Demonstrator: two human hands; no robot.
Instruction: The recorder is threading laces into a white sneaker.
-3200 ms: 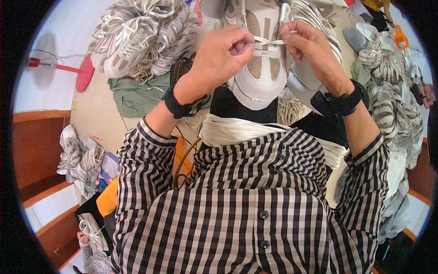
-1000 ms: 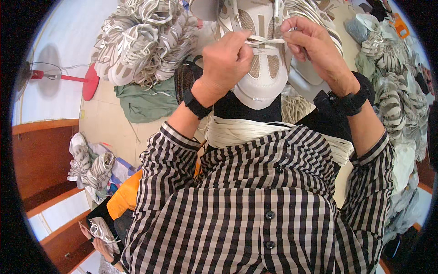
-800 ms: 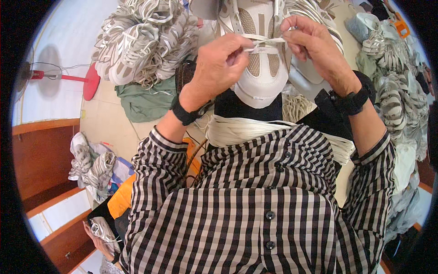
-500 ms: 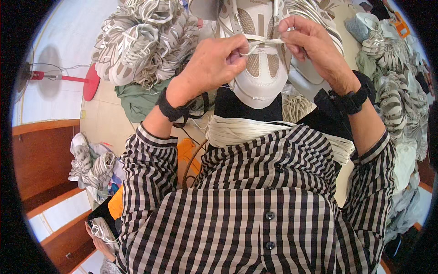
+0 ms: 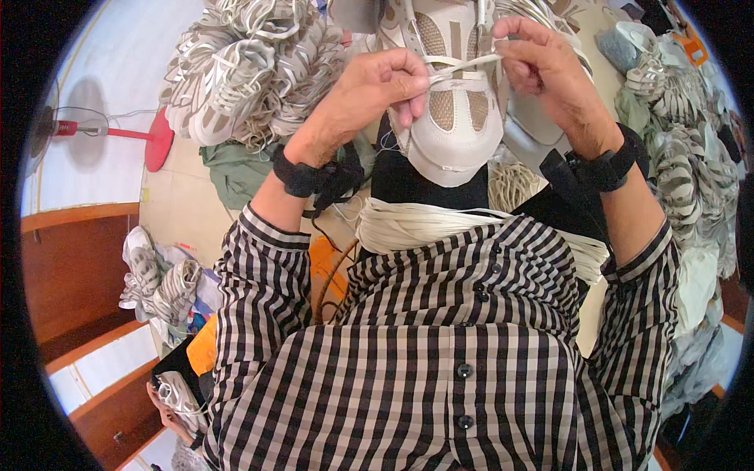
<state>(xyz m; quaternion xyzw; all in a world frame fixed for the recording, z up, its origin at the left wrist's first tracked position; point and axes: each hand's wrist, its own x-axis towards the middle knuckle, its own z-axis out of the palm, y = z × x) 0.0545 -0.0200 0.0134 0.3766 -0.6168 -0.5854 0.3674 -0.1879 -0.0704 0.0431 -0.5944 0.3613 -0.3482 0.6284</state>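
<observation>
A white and beige sneaker (image 5: 452, 129) lies in front of me, its toe toward my body. Across the lower end of its lacing runs a white shoelace (image 5: 465, 66). My left hand (image 5: 377, 90) pinches one part of the lace at the shoe's left side, thumb against the fingers. On the other side my right hand (image 5: 550, 74) grips the lace between thumb and forefinger, the other fingers curled. The lace stretches between both hands, with strands crossing near my left fingertips. A black cloth (image 5: 428, 184) lies under the toe.
A bundle of white laces (image 5: 424, 226) lies across my lap. Heaped shoe uppers (image 5: 243, 74) fill the far left, and more uppers (image 5: 683, 165) are piled at right. A red-based fan (image 5: 159, 141) stands at left. Another person's hand (image 5: 169, 412) is beside a shoe at lower left.
My left hand has turned, its fingers now spread more along the lace. The right hand has shifted slightly right and up, drawing its lace end outward. The shoe has moved a little right.
</observation>
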